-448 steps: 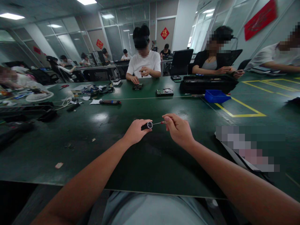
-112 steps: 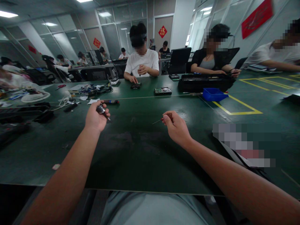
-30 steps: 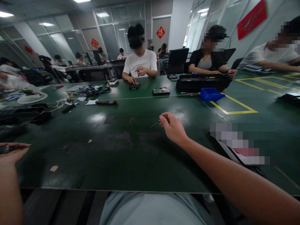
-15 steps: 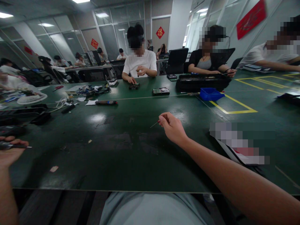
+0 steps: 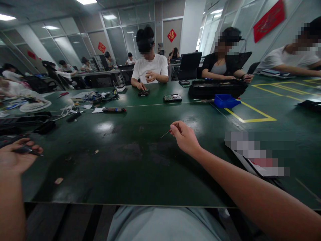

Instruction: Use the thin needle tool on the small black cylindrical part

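My left hand [image 5: 18, 155] is at the far left, palm up, with its fingers curled loosely round a dark screwdriver [image 5: 27, 150] whose thin tip points right. Near the middle, my right hand [image 5: 184, 135] is closed above the green table. Between thumb and fingers it pinches a small screwdriver [image 5: 165, 134]; its thin metal shaft slants down to the left, and a reddish bit of handle shows. The rest of that handle is hidden in the fist. Both hands are apart from the hard drive [image 5: 172, 97] lying further back.
A grey cylindrical tool [image 5: 114, 110] lies on paper scraps beyond my hands. Cables [image 5: 96, 96] and black parts [image 5: 45, 127] clutter the left. A blue scoop-like tray [image 5: 226, 101] stands back right, and a partly blurred flat item [image 5: 260, 160] lies right. Co-workers sit opposite.
My left hand has moved right and slightly up with the screwdriver, coming further into view. The right hand has stayed in place.
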`<move>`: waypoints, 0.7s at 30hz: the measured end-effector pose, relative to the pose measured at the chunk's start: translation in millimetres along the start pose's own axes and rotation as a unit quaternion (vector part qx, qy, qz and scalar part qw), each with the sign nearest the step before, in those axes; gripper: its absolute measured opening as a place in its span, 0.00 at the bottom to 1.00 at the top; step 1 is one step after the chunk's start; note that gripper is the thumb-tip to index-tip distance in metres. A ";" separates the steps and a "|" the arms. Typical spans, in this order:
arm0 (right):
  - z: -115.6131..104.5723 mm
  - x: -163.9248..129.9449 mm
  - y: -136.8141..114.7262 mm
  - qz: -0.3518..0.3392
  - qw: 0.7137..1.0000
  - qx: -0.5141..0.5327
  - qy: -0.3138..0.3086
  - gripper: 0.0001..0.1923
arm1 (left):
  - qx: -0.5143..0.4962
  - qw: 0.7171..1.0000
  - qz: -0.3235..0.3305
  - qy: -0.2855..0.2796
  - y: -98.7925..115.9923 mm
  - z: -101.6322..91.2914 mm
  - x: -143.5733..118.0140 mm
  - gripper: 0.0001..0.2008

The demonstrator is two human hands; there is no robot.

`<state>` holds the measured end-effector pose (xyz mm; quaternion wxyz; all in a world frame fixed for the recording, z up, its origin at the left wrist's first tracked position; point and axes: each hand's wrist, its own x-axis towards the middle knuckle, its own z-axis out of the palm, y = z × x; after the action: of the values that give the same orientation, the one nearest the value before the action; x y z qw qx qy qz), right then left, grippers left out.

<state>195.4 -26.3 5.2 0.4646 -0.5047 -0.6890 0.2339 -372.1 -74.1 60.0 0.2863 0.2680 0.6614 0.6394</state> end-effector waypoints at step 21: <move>-2.1 0.0 -0.8 -0.002 1.000 0.004 0.008 0.11 | -0.129 0.909 -0.055 -0.393 20.8 243.0 -141.4 0.13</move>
<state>196.9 -26.9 6.8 0.4721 -0.5034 -0.6856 0.2318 -99.1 -7.0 81.4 0.5897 0.4212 0.4214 0.5452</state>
